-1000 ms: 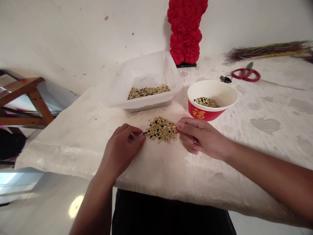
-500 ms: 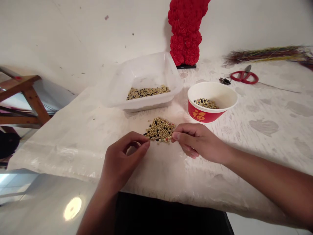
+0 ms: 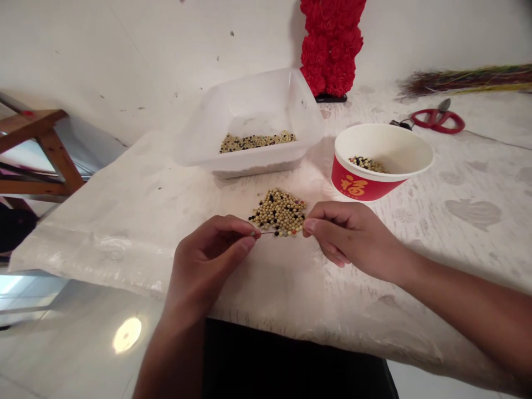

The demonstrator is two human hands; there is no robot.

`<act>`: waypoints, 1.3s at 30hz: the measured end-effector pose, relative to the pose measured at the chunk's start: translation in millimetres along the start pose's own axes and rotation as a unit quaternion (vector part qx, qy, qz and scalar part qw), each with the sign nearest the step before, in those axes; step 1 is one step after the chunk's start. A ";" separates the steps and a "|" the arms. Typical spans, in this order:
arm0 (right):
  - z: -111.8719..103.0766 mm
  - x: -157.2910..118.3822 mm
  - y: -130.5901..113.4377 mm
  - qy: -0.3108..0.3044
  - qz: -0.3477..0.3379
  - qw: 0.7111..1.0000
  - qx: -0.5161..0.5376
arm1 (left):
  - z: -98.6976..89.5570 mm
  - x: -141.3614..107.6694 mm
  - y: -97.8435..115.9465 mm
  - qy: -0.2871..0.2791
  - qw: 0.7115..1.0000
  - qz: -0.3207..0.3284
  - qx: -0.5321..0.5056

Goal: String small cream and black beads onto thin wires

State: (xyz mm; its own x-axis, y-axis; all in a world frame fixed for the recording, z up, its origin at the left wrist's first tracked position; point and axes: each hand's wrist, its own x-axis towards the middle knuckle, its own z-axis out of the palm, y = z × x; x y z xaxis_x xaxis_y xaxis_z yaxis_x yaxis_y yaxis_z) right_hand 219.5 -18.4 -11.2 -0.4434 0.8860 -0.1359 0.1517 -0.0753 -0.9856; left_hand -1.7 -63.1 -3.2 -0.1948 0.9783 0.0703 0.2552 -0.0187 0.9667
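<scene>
Center frame, left hand (image 3: 203,260) pinches a thin wire (image 3: 268,233) at the bead pile (image 3: 278,211), right hand (image 3: 353,235) pressed shut at its edge; one slip could scatter beads.

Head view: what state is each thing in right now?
Left hand: pinching a thin dark strand.
Right hand: fingertips beside the bead pile.
Bead pile: loose, tan and black.
Clear plastic tub: open, beads inside.
Red paper bowl: upright, beads inside.
Red-handled scissors: lying flat.

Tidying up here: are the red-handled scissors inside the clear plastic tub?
No, the red-handled scissors lie on the tabletop, well right of the clear plastic tub.
</scene>
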 end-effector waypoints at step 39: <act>-2.9 -0.8 -1.1 0.011 -0.033 0.999 -0.015 | -0.1 0.3 -3.1 0.009 1.000 0.001 -0.003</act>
State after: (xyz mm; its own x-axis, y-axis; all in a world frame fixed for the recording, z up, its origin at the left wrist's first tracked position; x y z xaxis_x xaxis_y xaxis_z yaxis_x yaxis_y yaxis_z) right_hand 222.2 -17.6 -9.8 -0.4331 0.8987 -0.0691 0.1493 -0.0040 -0.9888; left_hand -2.6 -62.7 -6.2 -0.2107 0.9745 0.0774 0.2501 -0.0228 0.9679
